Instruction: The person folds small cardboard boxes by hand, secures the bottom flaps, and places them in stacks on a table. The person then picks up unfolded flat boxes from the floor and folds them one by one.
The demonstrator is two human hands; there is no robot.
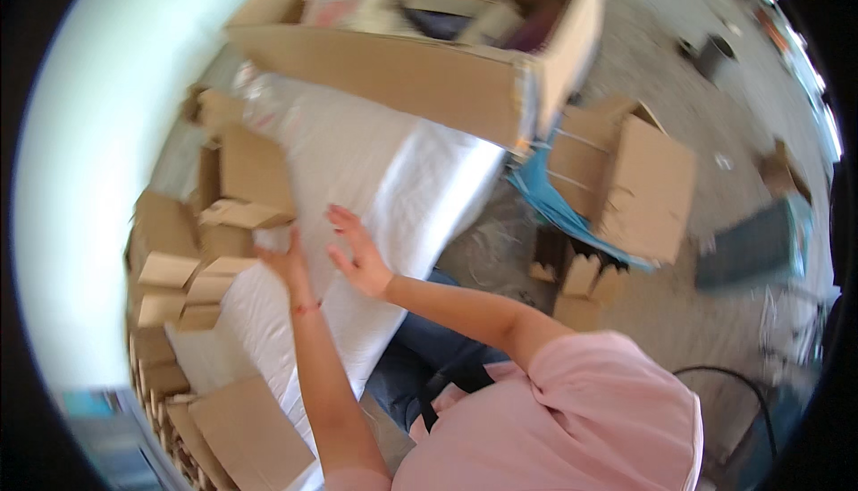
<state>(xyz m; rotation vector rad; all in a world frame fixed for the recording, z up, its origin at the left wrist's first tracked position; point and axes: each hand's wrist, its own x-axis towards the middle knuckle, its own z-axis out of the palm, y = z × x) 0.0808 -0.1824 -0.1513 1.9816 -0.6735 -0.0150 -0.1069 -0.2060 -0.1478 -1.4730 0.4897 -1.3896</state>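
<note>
My left hand point(288, 265) is at the edge of a group of small brown cardboard boxes point(255, 169), its fingers apart and close to the flap of one. Whether it touches that flap I cannot tell. To its right, my right hand point(360, 257) hovers over the white-covered table point(357, 147), fingers spread and nothing in them. Slight blur softens both hands. Farther left, several more boxes with raised flaps point(168, 269) stand packed together, and flat cardboard point(255, 428) lies nearer to me.
A large open carton point(384, 62) holding plastic-wrapped items stands at the table's far end. On the right is a tilted cardboard box point(648, 192) with blue plastic sheeting point(541, 192). Beyond it on the floor are a dark bin point(755, 245) and a dark cylinder point(713, 58).
</note>
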